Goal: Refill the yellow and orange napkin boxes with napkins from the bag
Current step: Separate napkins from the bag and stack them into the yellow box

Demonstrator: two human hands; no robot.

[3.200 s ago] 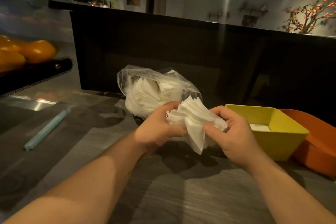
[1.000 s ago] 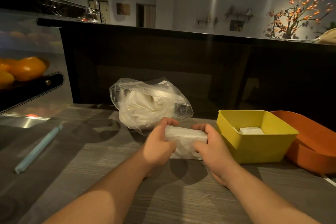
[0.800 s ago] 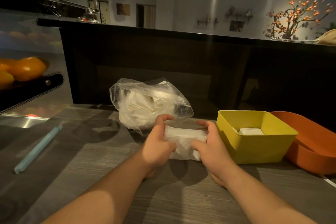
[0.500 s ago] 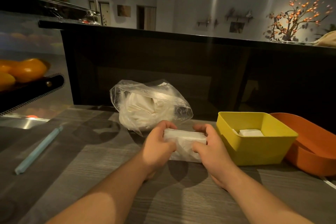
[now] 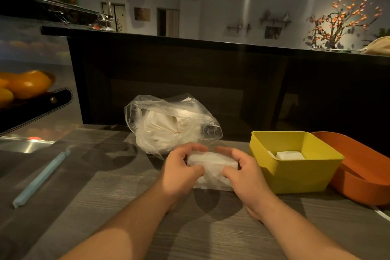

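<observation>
While both your hands cup it, the napkin stack [image 5: 212,167] rests on the bench [image 5: 88,179], just left of the yellow box [image 5: 295,175].

Your left hand [image 5: 179,172] and right hand [image 5: 245,175] curl around its ends, fingers over the top, thumbs in front. The bag [image 5: 171,124] sits just behind, the orange box [image 5: 363,171] touches the yellow one's right side, and open bench lies along the near edge under your angled forearms.
</observation>
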